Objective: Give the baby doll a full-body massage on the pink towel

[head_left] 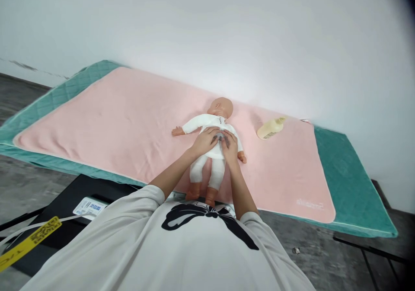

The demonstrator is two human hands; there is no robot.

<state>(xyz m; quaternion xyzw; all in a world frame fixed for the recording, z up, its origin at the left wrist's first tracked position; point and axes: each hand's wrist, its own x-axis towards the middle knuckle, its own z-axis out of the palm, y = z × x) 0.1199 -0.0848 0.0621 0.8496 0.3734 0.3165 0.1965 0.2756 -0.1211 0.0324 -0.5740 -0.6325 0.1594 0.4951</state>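
Note:
A baby doll (221, 120) in a white top and white leggings lies on a pink blanket (145, 109), its bald head away from me and its bare feet toward me. My left hand (206, 141) rests on the left part of its torso, fingers stretched out. Opposite it, my right hand (230, 146) lies on the torso too, with its fingers apart. A small grey patch (220, 135) shows between my fingertips; I cannot tell what it is. My hands hide part of the doll's middle.
A pale yellow bottle (270, 128) lies on its side right of the doll. Beneath the blanket is a green padded mat (348, 178), with a white wall behind. At the lower left are a black surface (61, 222), a white labelled object (89, 207) and a yellow tag (35, 240).

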